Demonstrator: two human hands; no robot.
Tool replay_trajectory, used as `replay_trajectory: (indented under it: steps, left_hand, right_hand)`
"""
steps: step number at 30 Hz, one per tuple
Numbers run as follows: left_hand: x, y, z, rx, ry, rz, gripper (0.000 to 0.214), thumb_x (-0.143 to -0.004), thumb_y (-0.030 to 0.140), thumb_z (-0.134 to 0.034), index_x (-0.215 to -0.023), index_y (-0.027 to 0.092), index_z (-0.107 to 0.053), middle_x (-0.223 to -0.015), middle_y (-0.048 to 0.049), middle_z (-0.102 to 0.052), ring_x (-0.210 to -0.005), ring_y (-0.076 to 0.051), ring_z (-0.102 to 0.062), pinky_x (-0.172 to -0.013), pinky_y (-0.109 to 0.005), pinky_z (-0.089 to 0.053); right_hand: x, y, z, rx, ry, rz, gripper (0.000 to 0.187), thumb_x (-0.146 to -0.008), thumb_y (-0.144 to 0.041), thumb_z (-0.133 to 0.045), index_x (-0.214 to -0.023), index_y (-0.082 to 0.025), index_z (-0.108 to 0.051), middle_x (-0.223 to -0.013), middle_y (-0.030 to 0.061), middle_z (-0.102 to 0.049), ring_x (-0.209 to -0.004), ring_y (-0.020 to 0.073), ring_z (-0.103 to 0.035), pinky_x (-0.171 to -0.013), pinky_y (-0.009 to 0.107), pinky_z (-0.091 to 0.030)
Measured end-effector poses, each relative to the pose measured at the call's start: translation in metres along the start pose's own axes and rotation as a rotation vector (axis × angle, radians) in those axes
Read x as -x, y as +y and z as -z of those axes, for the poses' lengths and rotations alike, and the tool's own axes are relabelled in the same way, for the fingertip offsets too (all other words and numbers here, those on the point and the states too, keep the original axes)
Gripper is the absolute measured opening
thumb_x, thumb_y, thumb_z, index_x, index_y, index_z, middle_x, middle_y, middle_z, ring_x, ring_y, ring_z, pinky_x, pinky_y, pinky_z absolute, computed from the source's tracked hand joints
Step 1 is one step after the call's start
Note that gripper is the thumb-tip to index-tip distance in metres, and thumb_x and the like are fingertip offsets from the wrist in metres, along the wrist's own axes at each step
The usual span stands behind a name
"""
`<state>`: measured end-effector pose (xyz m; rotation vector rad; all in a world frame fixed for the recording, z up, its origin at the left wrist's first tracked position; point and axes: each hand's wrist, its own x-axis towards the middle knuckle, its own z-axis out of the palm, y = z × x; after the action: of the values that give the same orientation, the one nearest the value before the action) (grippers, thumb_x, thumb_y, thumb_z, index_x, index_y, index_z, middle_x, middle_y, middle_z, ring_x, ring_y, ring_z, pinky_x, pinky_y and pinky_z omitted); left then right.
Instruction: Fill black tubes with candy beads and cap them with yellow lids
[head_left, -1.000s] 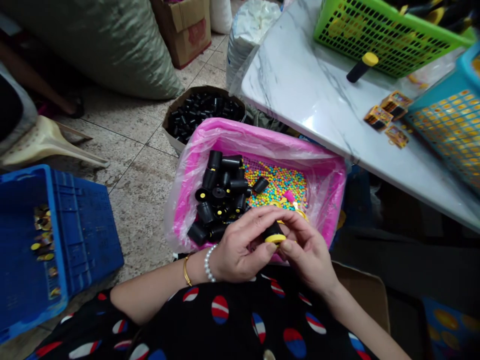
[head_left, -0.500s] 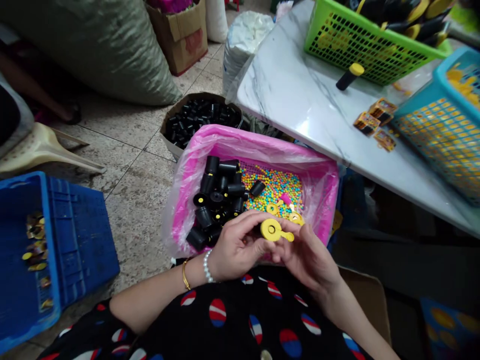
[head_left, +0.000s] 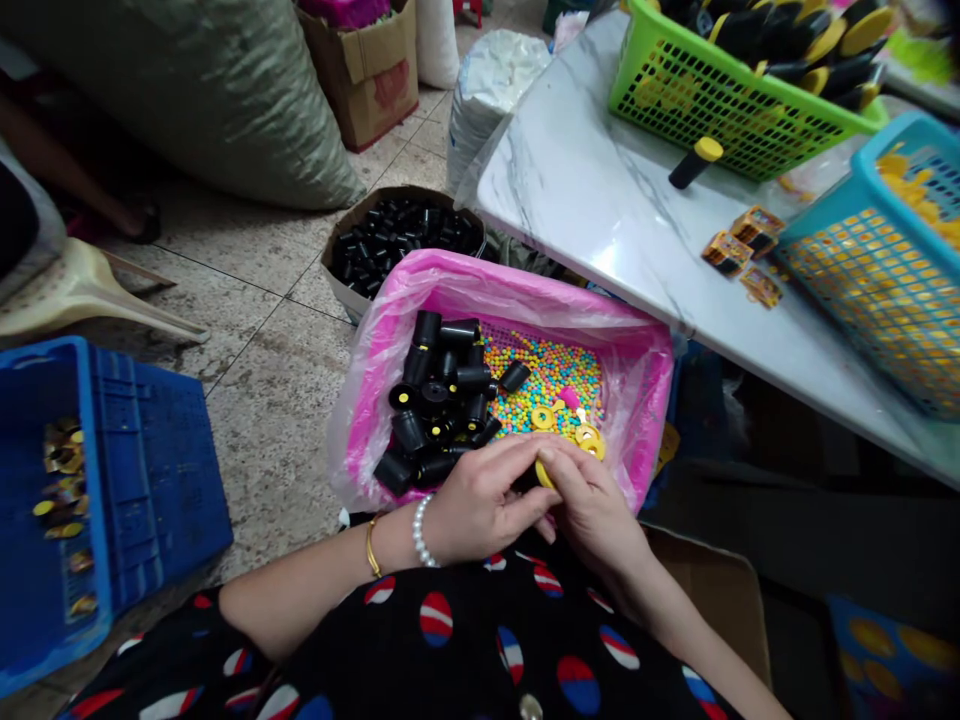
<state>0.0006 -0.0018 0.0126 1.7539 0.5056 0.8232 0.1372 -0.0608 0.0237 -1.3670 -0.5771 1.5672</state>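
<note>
My left hand [head_left: 476, 505] is closed around a dark piece, mostly hidden, that looks like a black plastic tube [head_left: 526, 479]. Against it sits a yellow plastic cap [head_left: 545, 476], pressed by the thumb and fingers of my right hand [head_left: 600, 510]. Both hands meet over the near edge of a pink basket [head_left: 517, 275] lined with clear plastic. Inside it, black tubes [head_left: 472, 378] lie piled on the left, some showing yellow ends. Small coloured beads [head_left: 540, 370] spread over the right part, with loose yellow caps [head_left: 589, 440] on them.
Behind the basket stands a box of black tubes [head_left: 405, 235]. On the marble table [head_left: 555, 190] are a green basket [head_left: 735, 110], a blue basket [head_left: 862, 290], a yellow-capped black tube [head_left: 695, 163] and small boxes [head_left: 729, 253]. A blue crate [head_left: 161, 470] stands at left.
The yellow cap has turned from facing up to mostly covered by my fingers. My right thumb and fingers have closed in on it, and its tab no longer shows.
</note>
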Motion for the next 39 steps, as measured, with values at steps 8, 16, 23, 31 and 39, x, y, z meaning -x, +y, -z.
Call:
replay_trajectory:
  steps: [8, 16, 23, 31, 39]
  left_hand:
    - [0.001, 0.000, 0.004, 0.031, 0.030, 0.055, 0.034, -0.088, 0.031, -0.060, -0.117, 0.014, -0.062, -0.096, -0.0099, -0.068, -0.083, -0.017, -0.066, -0.074, -0.027, -0.054]
    - [0.003, -0.002, -0.003, -0.125, 0.071, 0.075, 0.026, -0.088, 0.027, -0.056, -0.107, 0.011, -0.063, -0.088, -0.0092, -0.067, -0.081, -0.018, -0.064, -0.075, -0.029, -0.054]
    - [0.003, 0.000, 0.004, -0.036, 0.137, 0.101, 0.038, -0.087, 0.028, -0.060, -0.122, 0.015, -0.059, -0.109, -0.0126, -0.064, -0.096, -0.021, -0.064, -0.084, -0.033, -0.054]
    - [0.002, 0.010, 0.010, -0.014, 0.066, -0.015, 0.027, -0.084, 0.017, -0.059, -0.110, 0.019, -0.065, -0.099, -0.0086, -0.066, -0.091, -0.019, -0.063, -0.081, -0.030, -0.054]
    - [0.003, 0.009, 0.011, -0.047, 0.129, 0.015, 0.049, -0.078, 0.011, -0.055, -0.125, 0.023, -0.054, -0.119, -0.0104, -0.060, -0.101, -0.021, -0.062, -0.086, -0.032, -0.056]
  right_hand:
    - [0.000, -0.013, 0.019, -0.267, -0.199, -0.218, 0.028, -0.079, -0.041, -0.071, -0.086, -0.015, -0.068, -0.070, 0.0023, -0.064, -0.058, 0.0109, -0.061, -0.052, 0.020, -0.055]
    - [-0.001, 0.008, 0.001, -0.079, -0.098, -0.188, 0.048, -0.087, -0.059, -0.050, -0.091, -0.013, -0.065, -0.044, -0.0019, -0.054, -0.037, 0.0119, -0.053, -0.038, 0.020, -0.045]
    - [0.004, -0.023, 0.011, -0.271, -0.274, -0.245, 0.048, -0.088, -0.060, -0.049, -0.096, -0.016, -0.066, -0.075, 0.0065, -0.068, -0.065, 0.0158, -0.066, -0.064, 0.029, -0.055]
    - [-0.010, -0.016, 0.009, -0.031, -0.244, -0.096, 0.029, -0.081, -0.040, -0.066, -0.081, -0.012, -0.065, -0.057, -0.0006, -0.058, -0.045, 0.0092, -0.053, -0.047, 0.020, -0.046]
    - [-0.017, -0.034, -0.002, 0.129, -0.307, -0.080, 0.046, -0.079, -0.053, -0.063, -0.104, -0.016, -0.051, -0.057, -0.0039, -0.058, -0.036, 0.0131, -0.057, -0.040, 0.024, -0.048]
